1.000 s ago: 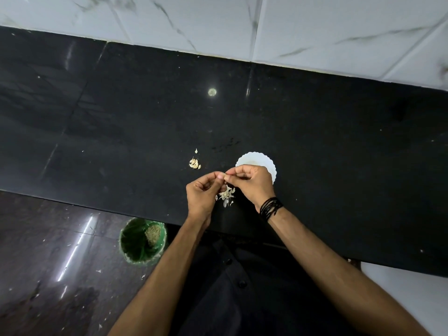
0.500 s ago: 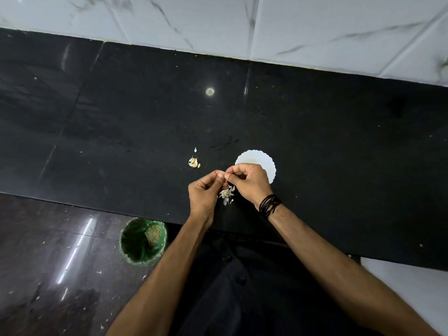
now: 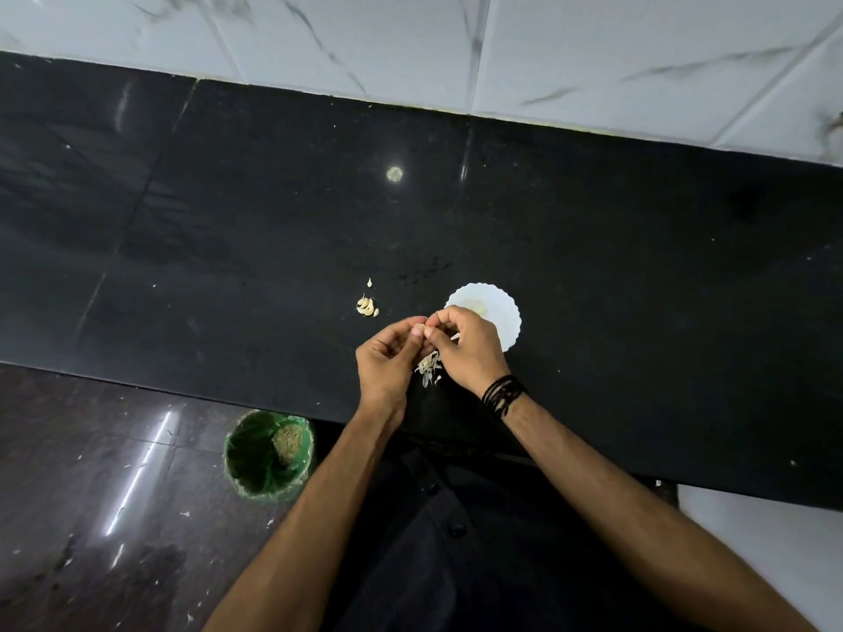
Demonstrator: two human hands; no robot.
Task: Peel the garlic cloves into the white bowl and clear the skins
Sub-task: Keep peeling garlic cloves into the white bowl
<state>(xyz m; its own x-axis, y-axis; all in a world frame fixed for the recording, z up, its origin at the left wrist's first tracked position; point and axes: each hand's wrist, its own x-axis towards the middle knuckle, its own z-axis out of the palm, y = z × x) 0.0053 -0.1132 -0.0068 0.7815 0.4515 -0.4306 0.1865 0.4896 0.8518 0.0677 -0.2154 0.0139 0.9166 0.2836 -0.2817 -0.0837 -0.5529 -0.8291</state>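
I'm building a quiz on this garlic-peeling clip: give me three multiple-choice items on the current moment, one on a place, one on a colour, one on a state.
1. Where does the pile of skins lie?
A. on the counter below the hands
B. inside the white bowl
C. on the floor

2. What colour is the bin on the floor?
A. red
B. green
C. blue

3. What are the hands doing?
A. resting flat on the counter
B. lifting the bowl
C. pinching a clove together

Answers: 1 A, the skins sit on the black counter under the fingers. 2 B, its liner is green. 3 C, left hand and right hand meet fingertip to fingertip on a clove beside the white bowl.
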